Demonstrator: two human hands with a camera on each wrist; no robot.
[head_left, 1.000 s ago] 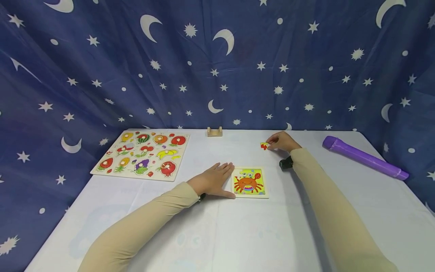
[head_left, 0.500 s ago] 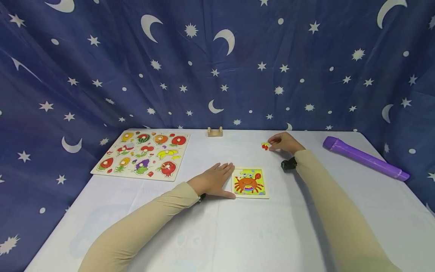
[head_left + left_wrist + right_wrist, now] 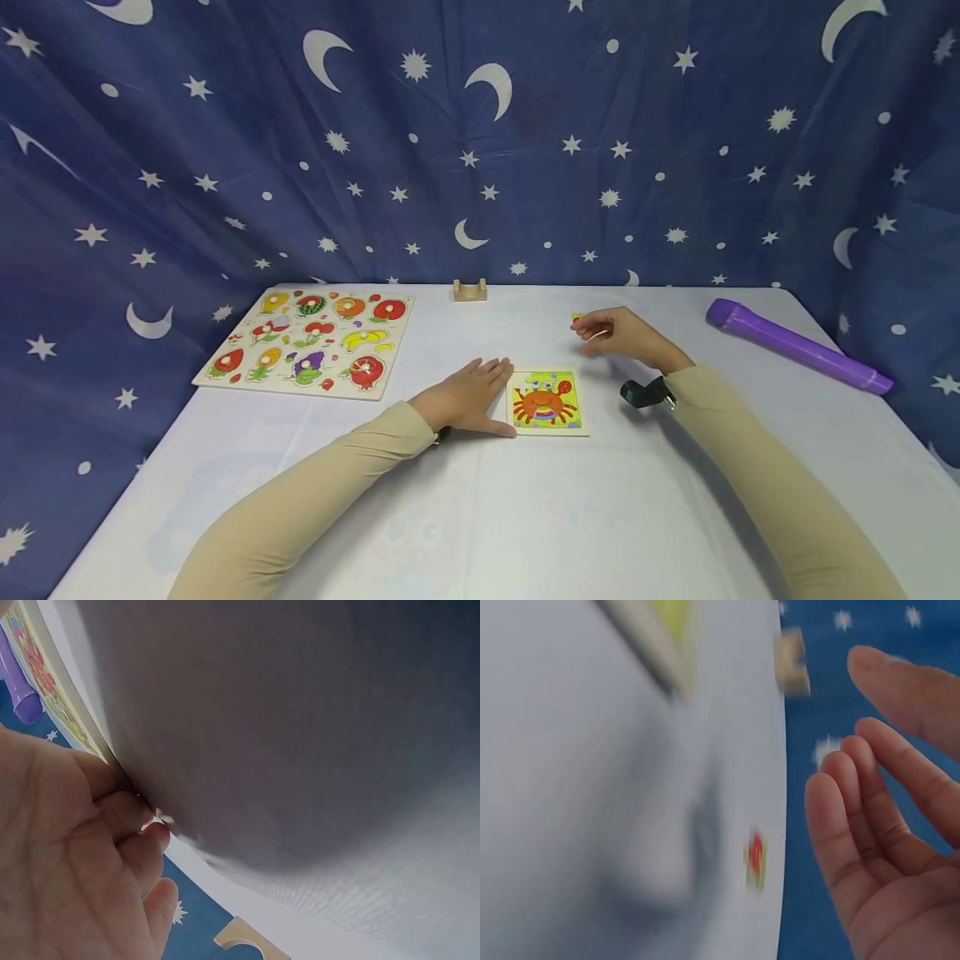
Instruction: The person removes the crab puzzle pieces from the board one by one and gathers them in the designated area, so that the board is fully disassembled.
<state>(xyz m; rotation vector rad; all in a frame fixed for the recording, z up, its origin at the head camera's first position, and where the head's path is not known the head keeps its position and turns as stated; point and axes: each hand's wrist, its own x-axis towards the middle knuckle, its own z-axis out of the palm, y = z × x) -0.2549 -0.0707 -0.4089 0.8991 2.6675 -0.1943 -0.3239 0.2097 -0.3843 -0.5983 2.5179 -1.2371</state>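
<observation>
The framed crab picture (image 3: 547,403) lies flat on the white table. Against its left edge rests my left hand (image 3: 467,398), fingers spread; the left wrist view shows that hand (image 3: 82,832) touching the frame's side (image 3: 71,682). My right hand (image 3: 626,335) is above the table, behind and to the right of the picture, holding nothing. A small red and yellow piece (image 3: 576,317) is partly hidden behind its fingers. In the right wrist view the piece (image 3: 755,860) lies on the table, apart from the right hand (image 3: 892,825), whose fingers are relaxed.
A fruit puzzle board (image 3: 307,343) lies at the back left. A small wooden holder (image 3: 470,291) stands at the table's back edge. On the right lies a purple microphone-shaped object (image 3: 798,346). Behind the table hangs a blue curtain with moons and stars.
My right hand has let go of the small piece and moved slightly toward the front, leaving it on the table. My left hand stays beside the crab picture.
</observation>
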